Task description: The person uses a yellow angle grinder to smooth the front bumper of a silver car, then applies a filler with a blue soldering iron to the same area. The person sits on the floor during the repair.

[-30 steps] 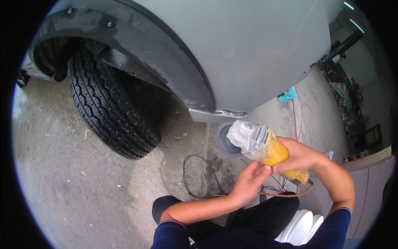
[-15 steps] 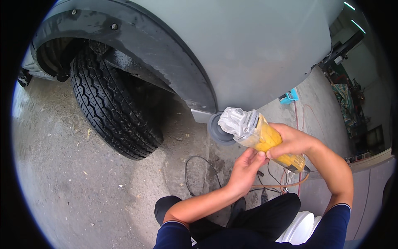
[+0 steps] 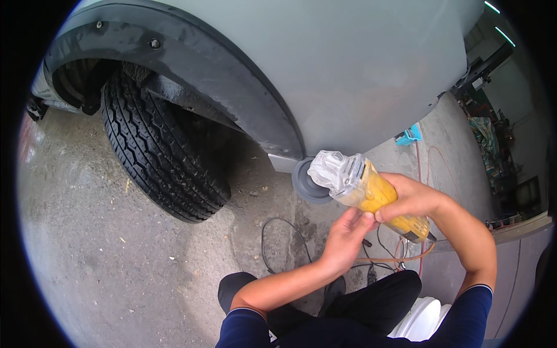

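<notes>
My right hand (image 3: 411, 197) wraps the yellow body of an angle grinder (image 3: 376, 190), whose metal head is pale and dusty. Under that body, the thumb and fingers of my left hand (image 3: 343, 239) close against it, thumb tip beside the right thumb; some fingertips are hidden. The grinder's round grey disc (image 3: 307, 184) is at the lower edge of a grey vehicle body panel (image 3: 360, 75), by the rear end of the black wheel-arch trim (image 3: 243, 95). Whether disc and panel touch, I cannot tell.
A treaded tyre (image 3: 159, 151) stands under the arch at left. Black cable (image 3: 264, 249) and an orange hose (image 3: 386, 259) lie on the concrete floor. Behind the panel's lower edge sits a blue container (image 3: 408, 136). White buckets (image 3: 420, 319) are by my right leg.
The view has shifted slightly, so everything appears a few pixels over. Both hands keep the same hold on the grinder, and its disc stays at the panel's lower edge.
</notes>
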A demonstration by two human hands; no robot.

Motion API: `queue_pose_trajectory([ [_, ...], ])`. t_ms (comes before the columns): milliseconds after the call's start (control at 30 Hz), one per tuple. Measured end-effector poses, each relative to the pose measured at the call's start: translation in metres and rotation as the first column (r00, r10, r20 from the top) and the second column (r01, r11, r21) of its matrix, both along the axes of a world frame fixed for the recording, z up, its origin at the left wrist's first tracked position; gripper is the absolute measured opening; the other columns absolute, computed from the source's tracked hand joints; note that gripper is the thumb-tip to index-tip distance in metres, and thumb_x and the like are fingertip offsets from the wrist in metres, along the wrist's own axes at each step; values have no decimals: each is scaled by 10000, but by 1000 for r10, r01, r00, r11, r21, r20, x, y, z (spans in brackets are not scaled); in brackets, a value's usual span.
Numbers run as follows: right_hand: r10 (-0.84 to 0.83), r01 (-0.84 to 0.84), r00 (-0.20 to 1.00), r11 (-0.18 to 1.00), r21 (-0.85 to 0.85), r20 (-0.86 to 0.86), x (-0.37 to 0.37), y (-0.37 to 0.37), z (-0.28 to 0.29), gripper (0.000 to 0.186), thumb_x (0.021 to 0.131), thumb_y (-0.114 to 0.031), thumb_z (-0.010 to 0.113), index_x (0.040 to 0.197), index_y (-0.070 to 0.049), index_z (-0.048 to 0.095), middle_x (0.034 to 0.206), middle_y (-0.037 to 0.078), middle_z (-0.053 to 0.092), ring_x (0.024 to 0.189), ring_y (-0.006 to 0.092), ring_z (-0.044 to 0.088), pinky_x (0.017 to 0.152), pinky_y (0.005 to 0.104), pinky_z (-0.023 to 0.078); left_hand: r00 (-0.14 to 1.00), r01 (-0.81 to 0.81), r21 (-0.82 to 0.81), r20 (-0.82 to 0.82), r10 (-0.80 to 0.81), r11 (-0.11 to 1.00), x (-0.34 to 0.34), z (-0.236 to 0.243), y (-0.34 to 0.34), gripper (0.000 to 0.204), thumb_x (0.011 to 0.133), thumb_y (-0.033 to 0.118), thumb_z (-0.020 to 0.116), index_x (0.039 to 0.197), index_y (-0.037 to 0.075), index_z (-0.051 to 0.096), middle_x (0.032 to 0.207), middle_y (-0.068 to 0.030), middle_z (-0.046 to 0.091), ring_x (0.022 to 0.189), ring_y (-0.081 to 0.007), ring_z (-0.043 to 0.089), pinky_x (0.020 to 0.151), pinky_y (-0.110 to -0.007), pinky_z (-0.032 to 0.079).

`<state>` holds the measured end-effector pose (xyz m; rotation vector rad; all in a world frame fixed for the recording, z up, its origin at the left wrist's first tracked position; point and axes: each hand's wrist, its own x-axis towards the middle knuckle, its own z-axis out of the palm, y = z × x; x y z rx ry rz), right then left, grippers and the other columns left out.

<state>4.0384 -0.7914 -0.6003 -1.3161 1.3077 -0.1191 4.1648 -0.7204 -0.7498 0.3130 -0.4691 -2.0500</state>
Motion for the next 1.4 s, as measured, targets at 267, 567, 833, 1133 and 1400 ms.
queue_pose_trajectory([
  [267,-60,59,998,998,-3,-21,-9,10,-1,516,771,-127,774,1202,24,535,1032,70,643,945,131,608,841,297,506,1000,-16,61,-18,17,998,-3,10,4,279,1021,244,564,1090,-25,550,1092,-92,632,1059,-143,595,979,-318,480],
  [567,-47,46,999,997,-55,-24,-29,49,-2,551,754,-137,786,1212,29,527,1038,65,633,947,127,598,839,293,501,992,122,15,30,-122,992,-8,5,33,325,1018,255,569,1170,-31,542,1165,-101,620,1102,-146,578,994,-323,468],
  [833,-1,1,1000,998,-57,2,-10,18,0,485,780,-121,757,1193,17,542,1034,60,641,940,126,600,834,293,501,997,58,-3,52,-58,998,0,3,8,444,1043,260,503,1387,-17,451,1348,-114,539,1228,-201,533,1063,-389,440],
  [1133,-42,41,999,999,-29,-24,-17,21,-1,506,778,-138,764,1199,24,534,1031,68,643,943,133,604,846,297,501,994,105,-6,8,-105,994,-5,4,7,441,1049,260,489,1387,-20,450,1344,-110,541,1216,-195,539,1053,-386,450],
  [1400,-42,39,997,998,-55,-58,-12,25,6,500,774,-137,770,1187,22,536,1019,70,636,927,130,602,831,293,500,1000,13,45,-1,-13,999,-8,13,15,350,1037,285,526,1204,-22,529,1180,-91,608,1089,-142,572,1003,-325,454],
])
